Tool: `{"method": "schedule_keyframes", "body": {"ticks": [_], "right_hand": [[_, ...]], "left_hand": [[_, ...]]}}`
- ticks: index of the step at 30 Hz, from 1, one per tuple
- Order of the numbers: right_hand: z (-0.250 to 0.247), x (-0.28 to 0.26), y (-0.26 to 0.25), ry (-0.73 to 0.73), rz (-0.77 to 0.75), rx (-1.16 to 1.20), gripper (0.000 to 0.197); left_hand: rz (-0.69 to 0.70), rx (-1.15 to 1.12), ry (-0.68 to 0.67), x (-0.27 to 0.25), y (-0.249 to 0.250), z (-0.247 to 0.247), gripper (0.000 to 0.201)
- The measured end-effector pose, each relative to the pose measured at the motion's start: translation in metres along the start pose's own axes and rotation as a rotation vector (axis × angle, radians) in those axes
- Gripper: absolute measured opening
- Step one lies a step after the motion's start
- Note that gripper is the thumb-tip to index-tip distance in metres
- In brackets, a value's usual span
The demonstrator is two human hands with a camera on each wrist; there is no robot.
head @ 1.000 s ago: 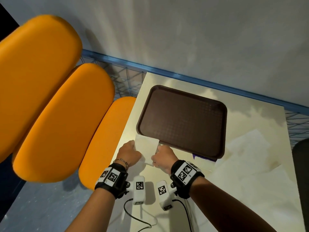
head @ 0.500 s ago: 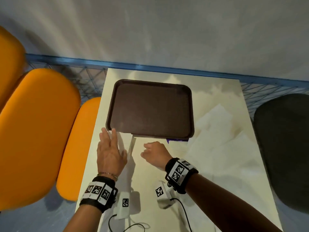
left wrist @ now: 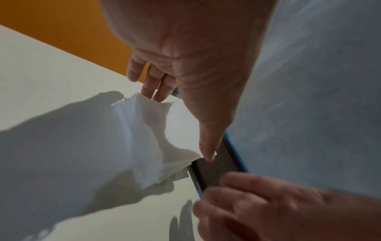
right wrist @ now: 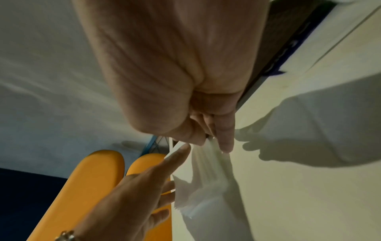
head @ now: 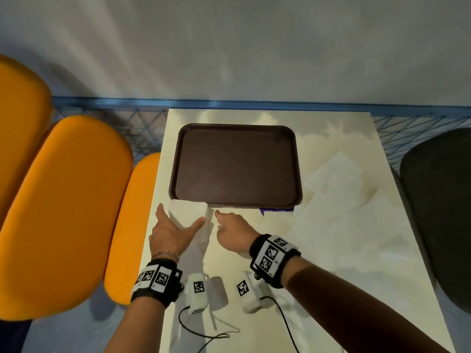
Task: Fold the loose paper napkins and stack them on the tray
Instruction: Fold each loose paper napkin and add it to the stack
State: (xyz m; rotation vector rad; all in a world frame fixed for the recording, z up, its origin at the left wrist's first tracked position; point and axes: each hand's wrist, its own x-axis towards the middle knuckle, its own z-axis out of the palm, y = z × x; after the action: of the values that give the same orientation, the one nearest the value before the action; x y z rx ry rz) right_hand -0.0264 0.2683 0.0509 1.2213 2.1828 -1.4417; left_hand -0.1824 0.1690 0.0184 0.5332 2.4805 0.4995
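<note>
A brown tray (head: 237,164) lies on the cream table (head: 331,276), nothing on it. Just in front of its near left corner a white paper napkin (head: 187,214) is partly folded, one flap raised. My left hand (head: 175,224) is spread open, with straight fingers at the napkin's left edge and its thumb reaching across to the right edge. In the left wrist view the thumb tip touches the napkin (left wrist: 144,138) by the tray rim (left wrist: 214,172). My right hand (head: 219,218) pinches the napkin's right edge between thumb and forefinger, seen on the napkin (right wrist: 206,176) in the right wrist view.
Loose unfolded napkins (head: 341,184) lie spread over the table's right side. Orange seat pads (head: 66,205) line the left, a dark chair (head: 438,212) the right. Blue wire mesh (head: 142,131) runs behind. White devices with cables (head: 197,291) lie near the front edge.
One second ago both hands gripped the napkin. The left hand then opened flat, and now its thumb spreads across the napkin. The right hand has kept its hold on the edge.
</note>
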Motion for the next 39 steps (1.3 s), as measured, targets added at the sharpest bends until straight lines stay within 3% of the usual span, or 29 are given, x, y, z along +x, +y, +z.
{"method": "schedule_keyframes", "body": {"ticks": [6,12,18,21,24,26,30,34,39], "right_hand": [[0.01,0.027,-0.031,-0.001,0.086,0.002,0.04],[0.019,0.034,-0.033,-0.016,0.097,-0.025,0.069],[0.027,0.038,-0.029,0.01,0.099,-0.005,0.069],[0.028,0.038,-0.029,0.009,0.101,-0.026,0.069],[0.028,0.038,-0.025,0.032,0.107,-0.02,0.061],[0.026,0.035,-0.02,0.043,0.114,-0.025,0.053],[0.016,0.021,0.003,0.038,0.11,-0.029,0.069],[0.002,-0.008,0.043,0.028,0.103,-0.012,0.067],[-0.013,-0.057,0.106,0.117,0.143,-0.035,0.055]], "left_hand": [[-0.04,0.017,-0.052,0.006,-0.013,-0.005,0.092],[0.014,0.139,-0.094,0.002,-0.015,-0.012,0.058],[-0.017,0.03,-0.07,0.001,-0.012,-0.017,0.07],[0.051,-0.002,-0.049,0.002,-0.016,-0.013,0.077],[0.186,0.093,0.031,0.001,-0.024,-0.005,0.082],[0.322,0.141,0.083,0.0,-0.025,0.001,0.074],[0.658,0.364,-0.024,-0.001,-0.024,0.018,0.055],[0.628,0.504,-0.163,0.001,-0.024,0.035,0.06],[0.614,0.569,-0.155,0.003,-0.03,0.053,0.063]]}}
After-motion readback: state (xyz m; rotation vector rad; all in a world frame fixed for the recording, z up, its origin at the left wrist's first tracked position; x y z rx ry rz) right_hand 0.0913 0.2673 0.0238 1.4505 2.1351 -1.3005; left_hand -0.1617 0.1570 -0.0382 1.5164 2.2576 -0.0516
